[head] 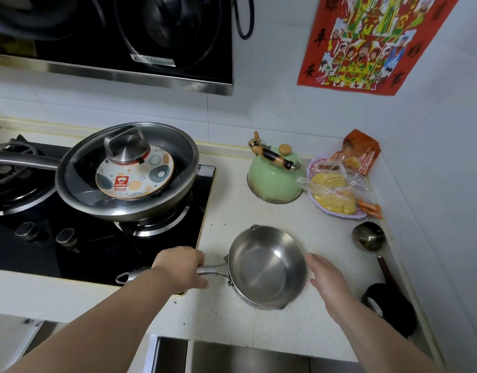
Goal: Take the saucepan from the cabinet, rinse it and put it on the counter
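Steel saucepan (267,266) is being held upright on the table (258,332) by its handle, which is lying leftward inside the closed left hand (182,266), while the open right hand (327,275) is being kept empty just beside the right rim.

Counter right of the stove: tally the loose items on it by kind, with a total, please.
Saucepan: 1
Kettle: 1
Ladle: 1
Basket of bagged food: 1
Orange snack bag: 1
Black object near the right edge, kind unclear: 1
Total: 6
The left hand grips the saucepan handle; the right hand is open beside its rim.
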